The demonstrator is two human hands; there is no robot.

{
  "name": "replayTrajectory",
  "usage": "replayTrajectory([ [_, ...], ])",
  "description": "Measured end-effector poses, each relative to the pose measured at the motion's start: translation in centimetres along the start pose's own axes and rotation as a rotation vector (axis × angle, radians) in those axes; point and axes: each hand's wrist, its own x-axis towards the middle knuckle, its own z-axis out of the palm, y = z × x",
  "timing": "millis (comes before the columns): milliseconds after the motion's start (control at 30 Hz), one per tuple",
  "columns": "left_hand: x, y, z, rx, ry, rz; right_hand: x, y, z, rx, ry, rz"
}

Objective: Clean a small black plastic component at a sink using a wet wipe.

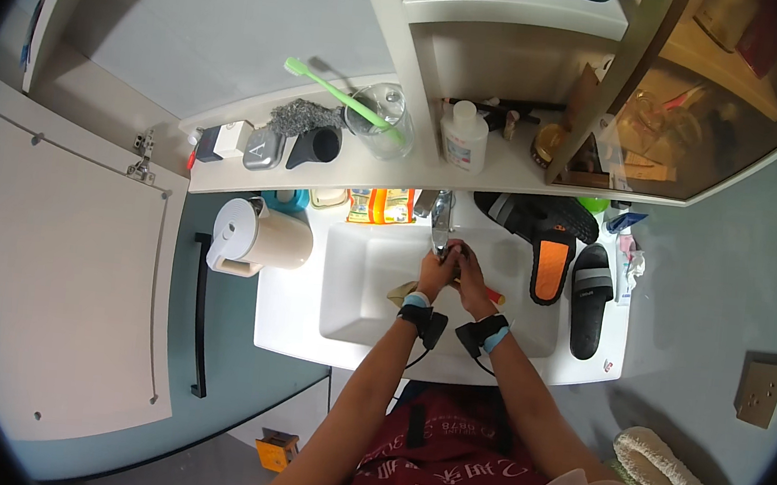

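Note:
Both hands meet under the chrome faucet (441, 222), over the white sink (355, 286). My left hand (437, 271) is curled inward, its fingers against the other hand. My right hand (470, 275) bends in from the other side with closed fingers. Whatever lies between them, if anything, is hidden. Black straps with small dark boxes sit on both wrists. Beneath my left wrist, a beige piece (399, 292) shows in the basin; its kind is unclear. A red and yellow stick-like thing (495, 295) pokes out beside my right wrist.
Black slippers (591, 302) lie on the right of the counter, next to an orange-faced sole (552, 267). A cream kettle (261, 239) stands at left. Above the counter, an open cabinet shelf holds a glass (390, 139) with a green toothbrush (333, 90) and a white bottle (463, 139).

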Motion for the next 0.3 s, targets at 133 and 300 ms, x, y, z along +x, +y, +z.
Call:
replayTrajectory([
  [133, -0.7, 1.4, 0.3, 0.219, -0.091, 0.29, 0.2, 0.6, -0.3, 0.058, -0.028, 0.035],
  [300, -0.3, 1.5, 0.2, 0.064, -0.127, -0.051, 0.4, 0.4, -0.4, 0.007, -0.07, 0.071],
])
